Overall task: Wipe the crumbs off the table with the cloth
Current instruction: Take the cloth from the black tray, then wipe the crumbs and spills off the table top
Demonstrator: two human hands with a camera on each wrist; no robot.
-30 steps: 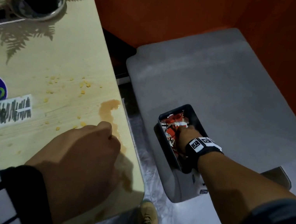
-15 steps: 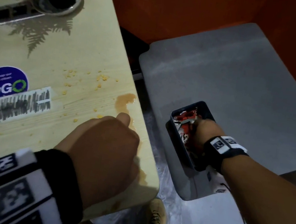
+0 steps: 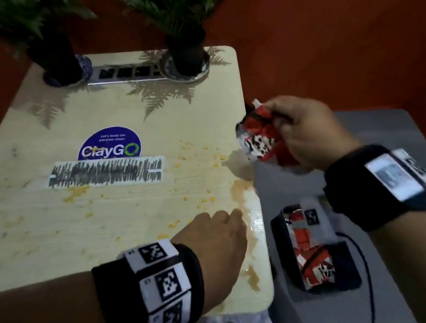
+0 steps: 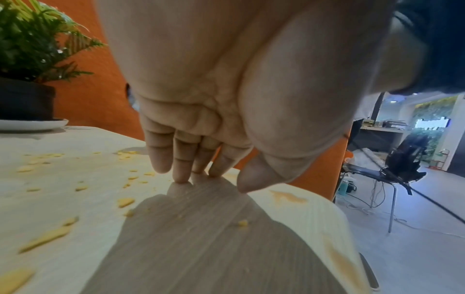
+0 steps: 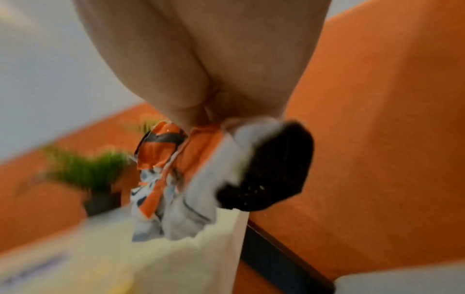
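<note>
Yellow crumbs (image 3: 193, 155) (image 4: 125, 202) lie scattered over the pale wooden table (image 3: 28, 229) (image 4: 201, 248), beside a brown wet smear (image 3: 243, 191). My right hand (image 3: 275, 115) (image 5: 208, 115) grips a crumpled red, white and black cloth (image 3: 260, 138) (image 5: 176, 179) in the air over the table's right edge. My left hand (image 3: 225, 219) (image 4: 224, 179) rests its fingertips on the table near the front right corner and holds nothing.
A black container (image 3: 351, 269) with more patterned cloth (image 3: 309, 249) sits on a grey seat (image 3: 379, 305) right of the table. Two potted ferns (image 3: 184, 53) (image 3: 55, 58) stand at the table's back edge. A blue round sticker (image 3: 111, 145) marks the middle.
My right hand has lifted the cloth out of the black container and carried it up and left to the table's edge. The left hand stays on the table.
</note>
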